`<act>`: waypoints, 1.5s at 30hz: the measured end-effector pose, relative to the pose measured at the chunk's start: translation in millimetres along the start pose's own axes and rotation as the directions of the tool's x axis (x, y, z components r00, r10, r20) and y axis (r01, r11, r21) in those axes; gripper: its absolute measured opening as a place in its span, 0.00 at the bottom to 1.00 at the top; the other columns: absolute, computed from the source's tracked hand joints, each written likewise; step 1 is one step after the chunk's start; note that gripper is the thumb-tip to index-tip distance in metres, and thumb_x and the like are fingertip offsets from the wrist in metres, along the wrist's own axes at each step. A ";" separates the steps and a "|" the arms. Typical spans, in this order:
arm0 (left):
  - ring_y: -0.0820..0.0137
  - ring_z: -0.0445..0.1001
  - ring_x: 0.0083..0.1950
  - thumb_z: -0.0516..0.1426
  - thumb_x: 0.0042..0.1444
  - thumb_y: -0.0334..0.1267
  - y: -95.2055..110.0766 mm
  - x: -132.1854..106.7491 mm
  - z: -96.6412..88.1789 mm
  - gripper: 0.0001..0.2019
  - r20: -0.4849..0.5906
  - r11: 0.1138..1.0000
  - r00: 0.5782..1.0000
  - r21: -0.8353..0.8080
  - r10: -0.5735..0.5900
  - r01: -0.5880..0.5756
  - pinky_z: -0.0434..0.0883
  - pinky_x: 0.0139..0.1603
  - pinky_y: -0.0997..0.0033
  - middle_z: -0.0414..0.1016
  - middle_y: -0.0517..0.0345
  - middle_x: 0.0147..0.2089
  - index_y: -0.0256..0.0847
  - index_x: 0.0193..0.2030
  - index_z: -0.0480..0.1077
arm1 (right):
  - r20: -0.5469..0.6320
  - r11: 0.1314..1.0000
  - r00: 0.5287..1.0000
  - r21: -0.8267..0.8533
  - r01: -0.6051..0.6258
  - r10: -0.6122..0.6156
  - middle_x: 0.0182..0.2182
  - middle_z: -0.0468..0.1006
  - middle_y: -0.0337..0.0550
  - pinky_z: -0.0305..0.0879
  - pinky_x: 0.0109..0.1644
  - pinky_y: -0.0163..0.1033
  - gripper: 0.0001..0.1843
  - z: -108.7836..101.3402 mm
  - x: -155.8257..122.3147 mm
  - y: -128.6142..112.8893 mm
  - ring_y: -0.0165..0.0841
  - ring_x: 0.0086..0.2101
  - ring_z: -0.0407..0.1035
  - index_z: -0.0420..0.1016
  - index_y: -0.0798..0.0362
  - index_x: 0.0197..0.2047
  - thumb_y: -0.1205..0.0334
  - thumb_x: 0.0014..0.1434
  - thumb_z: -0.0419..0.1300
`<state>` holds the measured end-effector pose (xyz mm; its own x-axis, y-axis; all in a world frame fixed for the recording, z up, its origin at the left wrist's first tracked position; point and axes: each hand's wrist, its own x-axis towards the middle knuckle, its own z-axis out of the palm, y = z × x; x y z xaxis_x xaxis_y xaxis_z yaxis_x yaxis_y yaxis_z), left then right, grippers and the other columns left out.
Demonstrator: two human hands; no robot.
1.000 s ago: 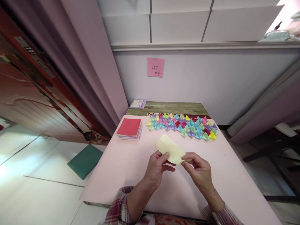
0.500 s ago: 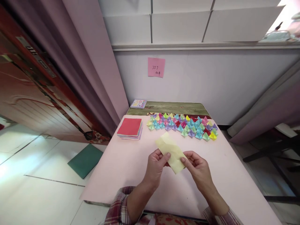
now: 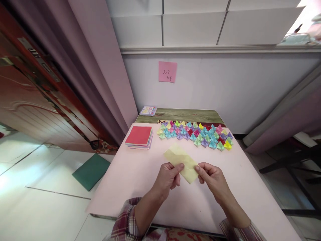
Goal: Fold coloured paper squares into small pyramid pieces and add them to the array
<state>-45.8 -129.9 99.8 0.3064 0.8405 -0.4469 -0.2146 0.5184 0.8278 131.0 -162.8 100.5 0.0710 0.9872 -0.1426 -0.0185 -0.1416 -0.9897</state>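
Note:
A pale yellow sheet of folded paper (image 3: 181, 160) is held slantwise above the table, its creases showing faintly. My left hand (image 3: 168, 176) pinches its lower left edge, thumb on top and fingers beneath. At the right edge, my right hand (image 3: 211, 177) grips the paper between thumb and fingers. Beyond the hands lie rows of small folded paper pieces (image 3: 193, 133) in many colours, each with a pointed top. To their left stands a stack of square paper (image 3: 138, 135), with a red sheet uppermost.
The table (image 3: 120, 187) has a pale pink cover, with green wood grain showing at its far end. A small printed packet (image 3: 148, 111) lies there. A pink note (image 3: 167, 71) is stuck to the wall. On the floor at left rests a green square (image 3: 91, 171).
The yellow paper has turned slightly, its far end shifting left and down. My right hand's thumb has moved up along the paper's edge. Both hands still hold it.

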 end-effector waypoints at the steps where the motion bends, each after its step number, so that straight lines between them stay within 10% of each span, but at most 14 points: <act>1: 0.83 0.44 0.07 0.65 0.44 0.53 0.1 0.3 -0.3 0.21 -0.002 1.000 1.000 -0.013 -0.004 0.004 0.40 0.11 0.77 0.63 0.63 0.09 0.34 0.26 0.73 | -0.006 0.999 0.999 -0.001 -0.034 0.034 0.15 0.67 0.34 0.55 0.21 0.31 0.20 -1.1 0.4 0.9 0.26 0.17 0.58 0.80 0.55 0.33 0.44 0.51 0.67; 6: 0.81 0.57 0.09 0.65 0.46 0.51 0.7 0.1 -1.1 0.20 -0.003 0.996 1.000 -0.087 -0.007 0.007 0.54 0.11 0.79 0.76 0.54 0.20 0.32 0.30 0.73 | -0.051 0.983 0.987 0.108 -0.145 0.152 0.13 0.68 0.34 0.50 0.16 0.30 0.24 -0.2 1.3 4.4 0.23 0.13 0.54 0.80 0.57 0.38 0.44 0.48 0.69; 12: 0.70 0.76 0.24 0.67 0.44 0.49 1.3 -2.2 1.3 0.21 -0.053 0.994 0.999 -0.111 0.003 -0.009 0.72 0.23 0.74 0.80 0.46 0.32 0.31 0.37 0.76 | -0.106 0.965 0.983 0.231 -0.126 0.153 0.26 0.79 0.45 0.70 0.28 0.35 0.21 9.2 0.1 5.2 0.30 0.23 0.70 0.78 0.56 0.32 0.45 0.45 0.71; 22: 0.68 0.77 0.29 0.69 0.43 0.44 -9.6 3.1 2.4 0.22 -0.124 0.977 0.979 -0.122 0.160 -0.175 0.76 0.31 0.70 0.80 0.46 0.34 0.31 0.42 0.74 | -0.147 0.980 0.987 0.196 -0.028 0.058 0.22 0.75 0.37 0.68 0.31 0.34 0.18 23.1 -1.8 15.0 0.30 0.24 0.70 0.71 0.53 0.28 0.50 0.45 0.72; 28: 0.69 0.77 0.28 0.69 0.44 0.41 -8.8 1.2 2.1 0.24 -0.078 0.980 0.979 -0.053 0.188 -0.193 0.76 0.33 0.69 0.80 0.49 0.31 0.32 0.47 0.71 | -0.093 0.983 0.994 0.179 -0.039 0.056 0.25 0.76 0.37 0.68 0.32 0.35 0.25 26.0 -1.0 11.6 0.32 0.27 0.70 0.72 0.52 0.46 0.50 0.48 0.71; 36: 0.73 0.72 0.23 0.69 0.41 0.41 -13.3 -0.6 3.4 0.17 -0.016 0.987 0.987 -0.020 0.161 -0.161 0.71 0.28 0.74 0.76 0.55 0.25 0.33 0.33 0.73 | -0.041 0.977 0.996 0.198 -0.074 0.084 0.23 0.77 0.40 0.62 0.26 0.34 0.19 28.6 -0.4 12.7 0.31 0.23 0.67 0.75 0.54 0.27 0.45 0.47 0.70; 45: 0.73 0.72 0.25 0.68 0.43 0.43 -11.5 2.1 -1.1 0.15 -0.064 0.984 0.984 -0.051 0.169 -0.172 0.70 0.29 0.74 0.76 0.56 0.26 0.34 0.29 0.71 | -0.139 0.994 0.984 0.002 0.109 -0.108 0.40 0.78 0.45 0.70 0.36 0.38 0.36 25.9 0.1 16.7 0.33 0.32 0.72 0.62 0.49 0.61 0.48 0.52 0.67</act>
<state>-43.7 -134.0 89.0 0.2053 0.9243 -0.3216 -0.3111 0.3732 0.8740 104.9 -163.2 84.1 0.2105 0.9770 -0.0350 -0.0126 -0.0331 -0.9994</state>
